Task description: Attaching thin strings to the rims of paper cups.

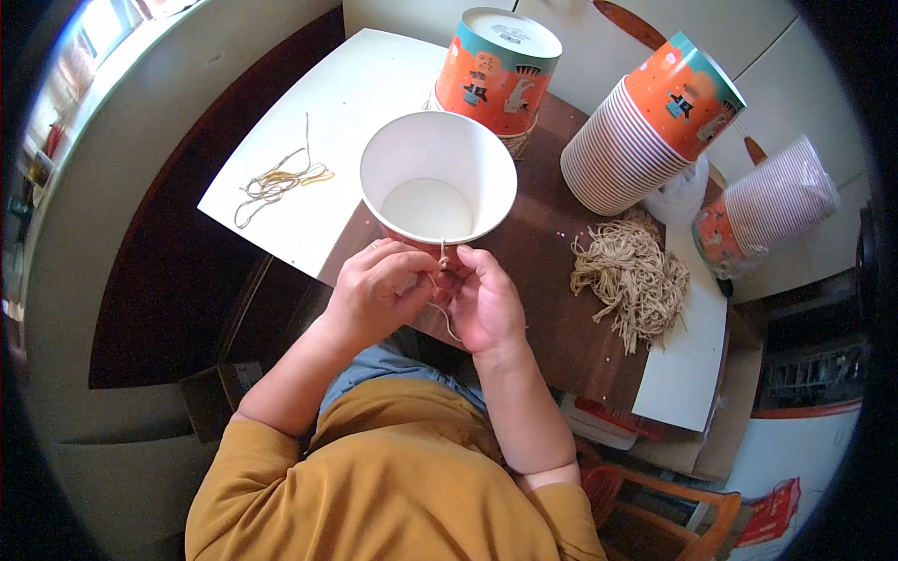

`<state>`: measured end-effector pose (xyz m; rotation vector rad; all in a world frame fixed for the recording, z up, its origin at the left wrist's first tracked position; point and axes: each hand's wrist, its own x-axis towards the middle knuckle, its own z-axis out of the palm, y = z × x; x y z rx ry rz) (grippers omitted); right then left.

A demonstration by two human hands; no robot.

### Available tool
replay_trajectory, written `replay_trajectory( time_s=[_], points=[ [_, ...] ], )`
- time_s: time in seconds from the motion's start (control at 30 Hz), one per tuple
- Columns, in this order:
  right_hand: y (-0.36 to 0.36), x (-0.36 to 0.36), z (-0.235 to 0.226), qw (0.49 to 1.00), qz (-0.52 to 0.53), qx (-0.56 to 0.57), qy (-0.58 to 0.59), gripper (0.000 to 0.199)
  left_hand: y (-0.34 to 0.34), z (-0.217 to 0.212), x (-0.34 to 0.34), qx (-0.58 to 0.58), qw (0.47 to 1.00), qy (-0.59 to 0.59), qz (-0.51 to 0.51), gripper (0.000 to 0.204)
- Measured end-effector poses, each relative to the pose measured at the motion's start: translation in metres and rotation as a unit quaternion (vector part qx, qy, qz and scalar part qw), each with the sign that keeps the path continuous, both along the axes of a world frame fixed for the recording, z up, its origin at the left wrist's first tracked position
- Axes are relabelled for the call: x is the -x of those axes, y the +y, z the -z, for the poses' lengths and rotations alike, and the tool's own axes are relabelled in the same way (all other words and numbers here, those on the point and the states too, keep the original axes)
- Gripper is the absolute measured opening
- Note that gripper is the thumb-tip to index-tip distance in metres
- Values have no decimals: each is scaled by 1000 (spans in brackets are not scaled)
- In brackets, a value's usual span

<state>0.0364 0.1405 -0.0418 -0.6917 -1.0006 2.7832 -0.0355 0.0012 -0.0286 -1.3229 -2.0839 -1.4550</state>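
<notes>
A large white-lined paper bucket (438, 201) stands at the table's near edge, its mouth toward me. From its near rim hangs a beige string (443, 254) with a small knot just below the rim. My left hand (379, 288) pinches the string beside the knot, its fingers bent together. On the other side, my right hand (488, 304) has its palm turned inward, thumb up by the knot and fingers curled at the string; the fingertips are partly hidden. A loose end of the string dangles between the two hands.
Behind the bucket stands an upside-down orange and teal bucket (499, 75). A tall nested bucket stack (645, 140) is at right, with a plastic-wrapped stack (772, 210) beyond. A heap of beige strings (631, 280) lies right; several loose strings (276, 182) lie left. A wooden chair (669, 510) is lower right.
</notes>
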Motion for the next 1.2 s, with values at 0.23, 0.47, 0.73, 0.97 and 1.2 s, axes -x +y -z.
replay_trajectory(
  time_s=[0.23, 0.47, 0.73, 0.97, 1.2],
  points=[
    [-1, 4, 11, 998, -24, -7, 61, 16, -5, -9, 0, 19, 999, -23, -10, 17],
    [5, 0, -1, 996, -64, -68, 7, 20, -10, -12, 4, 42, 999, -6, -30, 16],
    [12, 4, -2, 935, -34, -353, -5, 23, -7, -19, 0, 41, 996, -74, 2, 14],
    [0, -12, -23, 719, 131, -680, 52, 30, -18, -10, -7, -35, 991, -121, 51, 18],
    [-3, -9, -29, 480, 121, -838, 231, 25, -20, -19, -16, -78, 992, -53, 89, 22]
  ],
)
